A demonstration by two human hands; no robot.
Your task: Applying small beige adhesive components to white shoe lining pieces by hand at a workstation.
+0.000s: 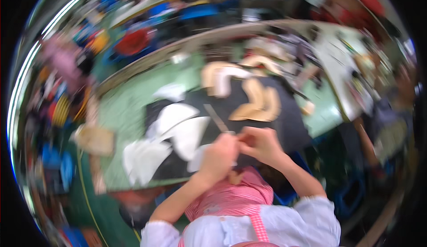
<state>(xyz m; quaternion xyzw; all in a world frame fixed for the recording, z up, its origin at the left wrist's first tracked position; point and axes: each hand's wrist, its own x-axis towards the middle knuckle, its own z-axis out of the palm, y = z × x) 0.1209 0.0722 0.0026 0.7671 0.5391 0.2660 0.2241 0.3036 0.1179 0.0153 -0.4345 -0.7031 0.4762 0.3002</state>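
Observation:
My left hand [221,157] and my right hand [261,144] are close together over the near edge of a black sheet [200,98], both with curled fingers. What they pinch is too blurred and hidden to make out. A thin pale stick [215,117] slants up and left from beside my left fingertips; whether it is held or lies on the sheet, I cannot tell. A white piece [197,159] shows beside my left hand. Several white curved pieces [178,118] lie to the left on the sheet. Tan curved pieces [255,104] lie beyond my right hand.
Below the sheet is a green tabletop [120,109]. A tan pad [94,140] sits at its left edge. Cluttered items [284,47] fill the far right, by a white table [340,64]. Another person [387,118] is at the right. A red basin [133,41] stands beyond the table.

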